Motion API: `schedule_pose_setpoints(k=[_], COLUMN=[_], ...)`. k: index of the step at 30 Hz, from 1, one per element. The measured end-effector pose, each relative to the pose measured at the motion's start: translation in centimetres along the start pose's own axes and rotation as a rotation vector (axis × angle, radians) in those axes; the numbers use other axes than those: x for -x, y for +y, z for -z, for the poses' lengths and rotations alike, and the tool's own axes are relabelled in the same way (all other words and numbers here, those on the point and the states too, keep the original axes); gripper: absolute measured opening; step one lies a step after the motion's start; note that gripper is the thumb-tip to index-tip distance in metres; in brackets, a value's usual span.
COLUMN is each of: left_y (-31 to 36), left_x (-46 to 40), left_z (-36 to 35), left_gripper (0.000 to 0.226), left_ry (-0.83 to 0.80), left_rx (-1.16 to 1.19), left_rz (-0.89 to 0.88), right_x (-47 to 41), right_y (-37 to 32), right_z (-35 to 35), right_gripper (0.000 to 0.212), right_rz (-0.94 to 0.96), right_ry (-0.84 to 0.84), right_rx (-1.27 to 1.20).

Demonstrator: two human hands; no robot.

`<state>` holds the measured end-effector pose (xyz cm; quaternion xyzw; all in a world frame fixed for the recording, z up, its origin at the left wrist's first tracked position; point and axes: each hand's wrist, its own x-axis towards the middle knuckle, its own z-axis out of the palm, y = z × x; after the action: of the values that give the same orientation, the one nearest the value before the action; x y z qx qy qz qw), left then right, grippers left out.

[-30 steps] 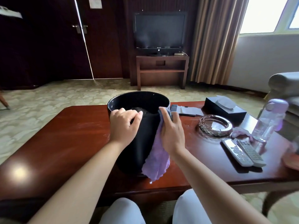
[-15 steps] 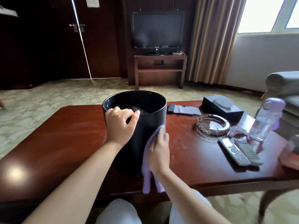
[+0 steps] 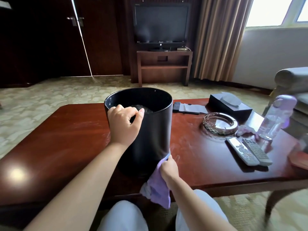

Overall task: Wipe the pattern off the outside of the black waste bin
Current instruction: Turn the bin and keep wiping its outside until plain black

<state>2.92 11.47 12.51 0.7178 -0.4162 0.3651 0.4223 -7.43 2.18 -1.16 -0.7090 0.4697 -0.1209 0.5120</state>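
The black waste bin stands upright on the reddish wooden coffee table, near its front edge. My left hand grips the bin's near rim, fingers curled over the edge. My right hand holds a purple cloth pressed against the bin's lower right side, close to its base. The cloth's loose end hangs past the table's front edge. No pattern shows on the bin's dark wall from here.
To the right on the table lie a glass ashtray, two remote controls, a black tissue box, a purple-capped bottle and a crumpled purple cloth. A dark flat case sits behind the bin. An armchair stands at the right.
My right hand has slid the cloth down the bin's side from the rim to near the base. The bin has gone from tilted to upright. My left hand stays on the rim.
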Motion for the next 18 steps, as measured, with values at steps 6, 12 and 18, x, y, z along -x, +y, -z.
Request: schedule_pose_setpoints(k=[6,12,18], left_y=[0.0,-0.1,-0.1], left_x=[0.1,0.2,0.2], left_z=[-0.1,-0.4,-0.7], left_gripper=[0.044,0.044,0.043], left_ry=[0.004,0.039,0.073], left_rx=[0.000,0.000,0.006], left_rz=[0.003,0.002,0.019], right_x=[-1.2,0.4,1.9], right_y=[-1.4,1.2,2.4], right_z=[1.3,0.4,-0.6], right_gripper=[0.027,0.034,0.022], right_rz=[0.127,0.101,0.187], right_ry=[0.088,0.020,0.054], right_rx=[-0.050,0.179,0.290])
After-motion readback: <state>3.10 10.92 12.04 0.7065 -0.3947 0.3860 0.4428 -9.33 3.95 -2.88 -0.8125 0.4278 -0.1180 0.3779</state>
